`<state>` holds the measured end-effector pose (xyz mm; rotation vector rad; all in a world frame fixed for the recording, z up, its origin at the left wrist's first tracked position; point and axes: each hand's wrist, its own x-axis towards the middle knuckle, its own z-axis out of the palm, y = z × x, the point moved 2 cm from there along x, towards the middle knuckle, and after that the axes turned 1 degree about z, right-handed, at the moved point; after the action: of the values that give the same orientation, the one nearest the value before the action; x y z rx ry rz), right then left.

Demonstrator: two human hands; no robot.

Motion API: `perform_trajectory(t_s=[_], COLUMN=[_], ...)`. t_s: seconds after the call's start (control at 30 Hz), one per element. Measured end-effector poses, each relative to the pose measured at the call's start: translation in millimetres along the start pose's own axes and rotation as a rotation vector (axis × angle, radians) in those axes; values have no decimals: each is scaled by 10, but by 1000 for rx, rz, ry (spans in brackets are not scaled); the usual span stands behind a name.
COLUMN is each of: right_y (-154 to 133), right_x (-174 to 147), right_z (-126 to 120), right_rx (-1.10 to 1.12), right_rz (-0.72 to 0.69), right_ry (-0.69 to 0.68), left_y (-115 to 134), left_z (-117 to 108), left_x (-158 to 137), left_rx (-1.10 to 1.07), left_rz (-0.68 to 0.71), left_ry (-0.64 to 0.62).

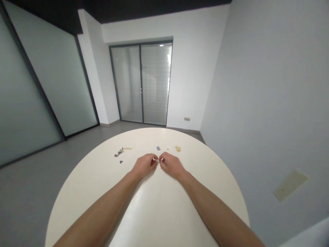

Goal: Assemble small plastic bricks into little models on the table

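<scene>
White and barely visible, a small piece (157, 160) is pinched at the fingertips of the left hand (146, 165) and the right hand (171, 165), its shape too small to tell. Just beyond them on the round table (154, 212) lies a grey-blue piece (158, 148), with a yellow piece (178, 149) past the right hand and dark grey pieces (120, 152) off the left hand's outer side.

- Before me, a table (159, 212), with left hand (145, 164) just beside right hand (171, 164).
- Left of both, I find scattered small parts (119, 152).
- Behind them: a middle piece (158, 148) and, rightward, an outer piece (178, 148).
</scene>
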<state>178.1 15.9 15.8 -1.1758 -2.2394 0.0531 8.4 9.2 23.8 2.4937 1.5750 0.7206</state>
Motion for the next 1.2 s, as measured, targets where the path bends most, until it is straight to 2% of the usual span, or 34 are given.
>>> perform_trajectory(t_s=[0.87,1.2], right_y=[-14,-6], right_x=[-4,-6], right_z=[-19,-9], right_rx=[8,1], right_rz=[-11,-14], right_ry=[-3,-7], left_y=[38,11], left_z=[-30,-12], left_x=[-8,-10], left_rx=[-6,9], left_rz=[-23,15], left_ry=[-28,-10])
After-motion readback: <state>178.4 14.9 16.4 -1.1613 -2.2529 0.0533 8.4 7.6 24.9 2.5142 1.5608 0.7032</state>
